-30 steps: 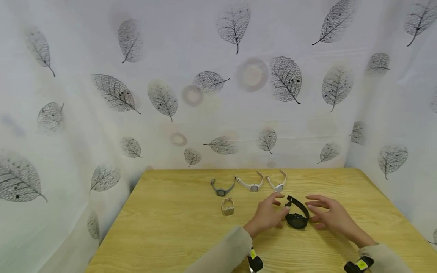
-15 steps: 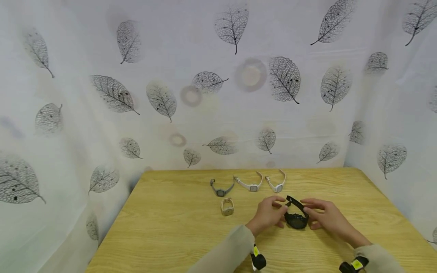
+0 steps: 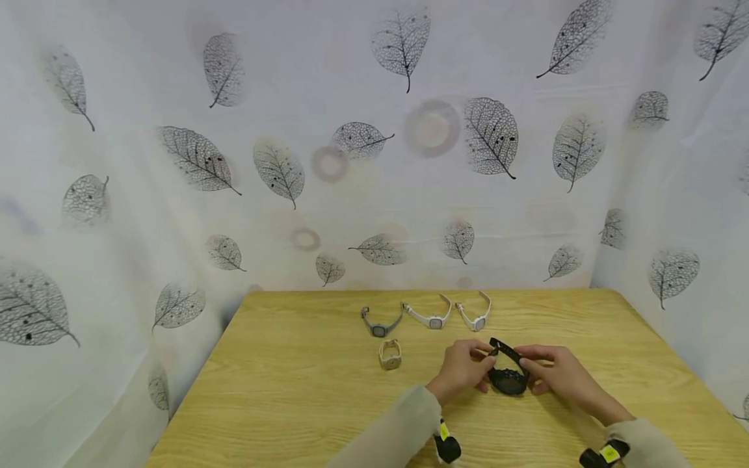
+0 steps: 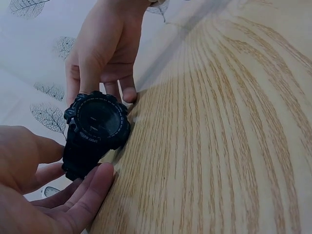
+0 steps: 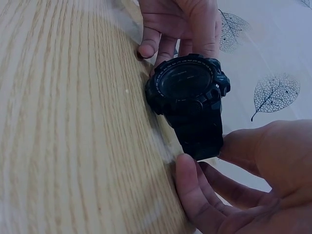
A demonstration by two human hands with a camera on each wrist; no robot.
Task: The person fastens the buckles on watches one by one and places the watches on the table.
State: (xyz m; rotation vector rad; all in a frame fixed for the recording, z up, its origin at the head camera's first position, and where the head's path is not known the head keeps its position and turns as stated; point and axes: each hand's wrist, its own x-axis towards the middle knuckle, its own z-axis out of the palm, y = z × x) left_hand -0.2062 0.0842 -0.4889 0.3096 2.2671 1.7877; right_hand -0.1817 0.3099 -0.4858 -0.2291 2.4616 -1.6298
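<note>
A black digital watch [image 3: 508,379] stands on the wooden table [image 3: 292,403], its face toward me and one strap rising behind. My left hand [image 3: 475,365] grips it from the left, thumb and fingers around the strap. My right hand [image 3: 537,368] grips it from the right. In the left wrist view, the left hand [image 4: 44,190] pinches the lower strap of the watch [image 4: 97,124] while the right hand [image 4: 105,48] holds the case. The right wrist view shows the right hand [image 5: 243,180] around the strap of the watch [image 5: 187,87], and the left hand [image 5: 180,24] beyond it.
Behind the hands lie a grey watch [image 3: 379,325] and two white watches [image 3: 432,318] [image 3: 475,317] in a row. A beige watch [image 3: 389,354], buckled in a loop, stands left of my hands. A leaf-printed white curtain [image 3: 374,162] surrounds the table.
Both hands, open and slightly apart from the black watch a second ago, have closed in from either side and taken hold of it.
</note>
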